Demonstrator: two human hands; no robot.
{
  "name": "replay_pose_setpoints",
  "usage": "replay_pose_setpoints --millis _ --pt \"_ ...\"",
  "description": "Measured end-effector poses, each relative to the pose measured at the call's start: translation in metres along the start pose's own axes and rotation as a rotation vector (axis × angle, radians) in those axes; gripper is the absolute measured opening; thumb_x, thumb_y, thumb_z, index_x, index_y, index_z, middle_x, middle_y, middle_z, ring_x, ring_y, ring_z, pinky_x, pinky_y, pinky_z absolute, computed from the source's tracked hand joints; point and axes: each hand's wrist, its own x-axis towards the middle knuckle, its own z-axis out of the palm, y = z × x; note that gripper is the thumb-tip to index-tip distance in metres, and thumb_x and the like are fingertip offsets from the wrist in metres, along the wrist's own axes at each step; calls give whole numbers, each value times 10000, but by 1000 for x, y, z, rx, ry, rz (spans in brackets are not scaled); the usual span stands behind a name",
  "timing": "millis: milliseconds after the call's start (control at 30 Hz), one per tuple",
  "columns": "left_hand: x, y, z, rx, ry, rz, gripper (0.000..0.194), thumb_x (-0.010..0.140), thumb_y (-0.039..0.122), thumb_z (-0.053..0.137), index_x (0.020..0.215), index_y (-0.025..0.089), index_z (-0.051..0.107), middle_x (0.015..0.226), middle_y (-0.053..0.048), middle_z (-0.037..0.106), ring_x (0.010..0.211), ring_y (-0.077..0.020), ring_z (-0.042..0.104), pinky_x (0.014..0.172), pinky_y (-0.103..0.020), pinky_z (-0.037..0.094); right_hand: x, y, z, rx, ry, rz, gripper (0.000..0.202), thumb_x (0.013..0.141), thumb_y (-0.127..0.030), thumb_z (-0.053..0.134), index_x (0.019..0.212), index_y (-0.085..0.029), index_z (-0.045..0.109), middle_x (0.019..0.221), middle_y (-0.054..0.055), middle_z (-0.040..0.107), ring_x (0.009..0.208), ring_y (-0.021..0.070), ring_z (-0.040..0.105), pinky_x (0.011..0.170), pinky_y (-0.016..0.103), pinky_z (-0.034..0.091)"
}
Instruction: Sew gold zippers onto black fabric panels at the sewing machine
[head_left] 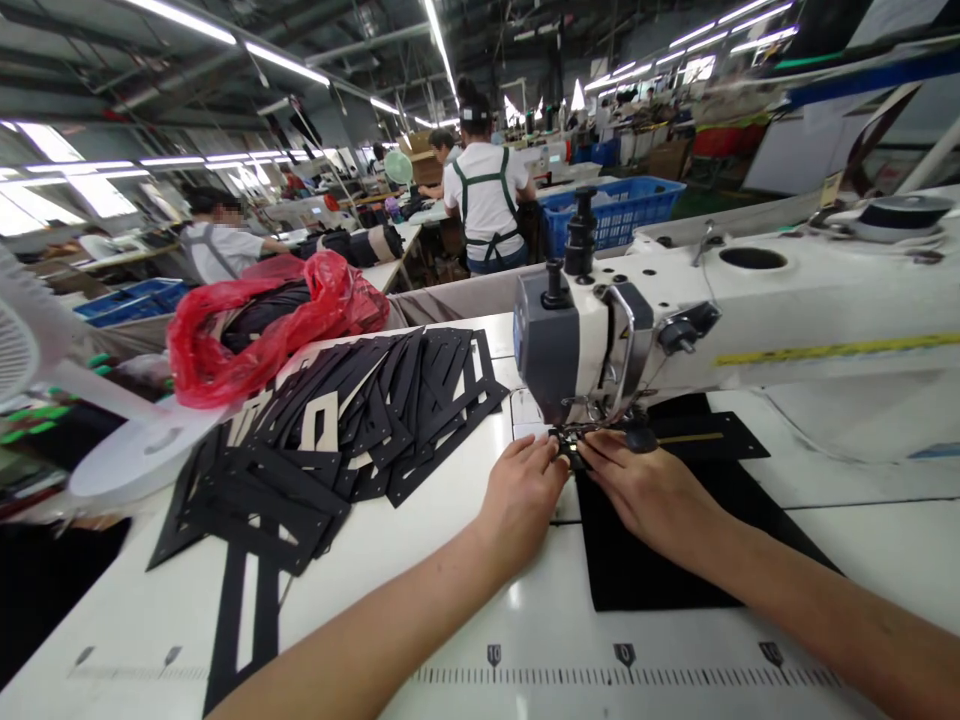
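A white and grey sewing machine (551, 345) stands over the table, its needle area low at the centre. My left hand (529, 485) is just left of the presser foot, fingertips pressed on the edge of a small dark piece. From the right, my right hand (645, 490) holds black fabric (637, 570) down beside the foot, its fingers close together. The fabric spreads under that hand and forearm. Behind it lies a black strip (739, 437) with a narrow slot. What exactly is under the foot is too small to tell.
Many black slotted pieces (409, 400) lie piled on the white table (442, 610) at the left. Beyond them sit a red plastic bag (202, 340) and a white fan (135, 450). People work farther back, near a blue crate (630, 212).
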Motion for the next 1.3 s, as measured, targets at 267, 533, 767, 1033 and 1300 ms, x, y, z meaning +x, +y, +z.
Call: replay_pose_setpoints --millis 267,533,767,1033,1300 --pt "4 -3 -5 -89 11 47 144 895 140 470 925 132 611 972 -100 660 978 -208 611 935 -393 451 2 3 0 38 5 -13 261 870 -114 404 1028 -94 611 1055 129 653 963 231 612 832 365 520" --pt "1 -3 -2 -66 15 -4 123 876 116 502 906 163 612 1005 -65 664 1008 -192 602 1016 -420 363 1 2 2 11 22 -40 263 873 -101 400 1019 -79 618 1077 145 644 971 222 614 853 344 517" --pt "3 -3 -3 -90 27 -29 117 874 120 506 885 165 613 1002 -55 665 1014 -189 598 1005 -420 368 2 4 3 21 1 -19 268 861 -89 406 1028 -108 615 1073 127 648 973 202 613 846 329 519" --pt "7 -10 2 -107 75 -32 139 884 137 497 844 170 626 964 -47 680 964 -177 624 967 -400 397 3 9 7 20 -93 23 277 852 -88 429 1071 -120 596 1099 113 635 1027 219 580 918 361 466" --pt "9 -15 3 -102 70 -20 147 887 142 489 810 174 611 966 -31 682 924 -157 629 947 -365 406 8 11 9 50 -122 41 266 861 -93 419 1053 -135 597 1051 99 651 995 207 587 903 344 463"
